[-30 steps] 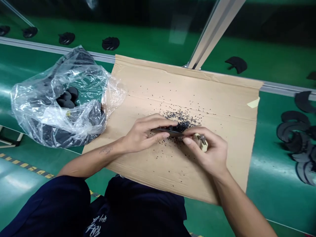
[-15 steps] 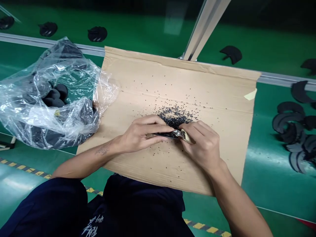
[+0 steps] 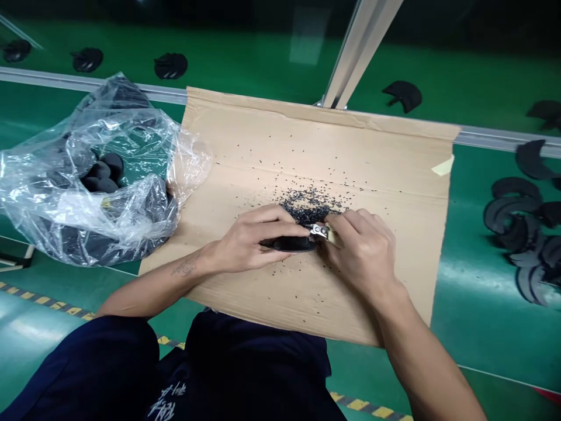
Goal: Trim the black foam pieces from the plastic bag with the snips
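Observation:
My left hand (image 3: 258, 237) is closed around a black curved part (image 3: 289, 243), its fingers along the upper edge and the thumb side below. In my right hand (image 3: 362, 245) is a small pair of cutting pliers (image 3: 319, 230) with pale handles, mostly covered by the fingers. The metal jaws meet the right end of the black part; whether they are fully closed is too small to tell. Just beyond both hands lies a dense pile of tiny black scraps (image 3: 307, 204), thinning out across the cardboard sheet (image 3: 245, 128).
A clear plastic bag (image 3: 170, 146) holding black rounded pieces lies on the left. Several black curved parts (image 3: 511, 210) are heaped on the green table (image 3: 468, 280) at right. A metal post (image 3: 363, 52) rises at the back. Pale tape (image 3: 443, 166) marks the cardboard's right edge.
The black part has tilted in my left hand, so more of its broad dark face shows. My right hand and the pliers have shifted slightly right and up.

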`<control>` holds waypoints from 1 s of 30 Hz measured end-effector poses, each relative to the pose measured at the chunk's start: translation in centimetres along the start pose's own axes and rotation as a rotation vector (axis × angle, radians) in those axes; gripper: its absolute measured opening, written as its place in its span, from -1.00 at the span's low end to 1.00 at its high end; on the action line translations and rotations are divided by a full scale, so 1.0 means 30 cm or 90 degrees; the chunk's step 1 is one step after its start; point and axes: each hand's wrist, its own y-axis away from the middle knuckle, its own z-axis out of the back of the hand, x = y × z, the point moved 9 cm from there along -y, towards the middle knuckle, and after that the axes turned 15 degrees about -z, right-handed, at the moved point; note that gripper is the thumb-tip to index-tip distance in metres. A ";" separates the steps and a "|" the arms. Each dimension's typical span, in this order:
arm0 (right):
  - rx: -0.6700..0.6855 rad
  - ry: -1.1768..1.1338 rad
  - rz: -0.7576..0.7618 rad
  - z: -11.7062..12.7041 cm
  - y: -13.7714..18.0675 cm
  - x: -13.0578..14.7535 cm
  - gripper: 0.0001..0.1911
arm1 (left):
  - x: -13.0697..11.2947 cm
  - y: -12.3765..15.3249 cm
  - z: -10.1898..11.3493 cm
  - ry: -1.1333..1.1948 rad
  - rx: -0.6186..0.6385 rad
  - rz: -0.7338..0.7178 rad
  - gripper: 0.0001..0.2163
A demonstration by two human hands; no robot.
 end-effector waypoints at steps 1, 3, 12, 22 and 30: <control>0.007 0.000 0.003 -0.005 0.002 0.004 -0.83 | -0.001 0.001 -0.004 -0.009 0.005 -0.005 -0.75; 0.023 -0.017 -0.007 -0.013 0.003 0.002 -0.83 | -0.002 0.002 -0.004 -0.031 0.003 -0.014 -0.76; 0.146 -0.395 -0.098 -0.021 -0.020 -0.024 -0.91 | 0.019 0.010 0.046 -0.031 -0.079 0.021 -0.82; 0.124 -0.486 -0.037 0.054 -0.017 0.014 -0.89 | 0.010 0.024 -0.004 -0.180 0.047 -0.062 -0.64; 0.046 -0.098 0.003 -0.001 -0.003 -0.015 -0.85 | -0.001 0.013 0.003 0.016 -0.005 -0.017 -0.67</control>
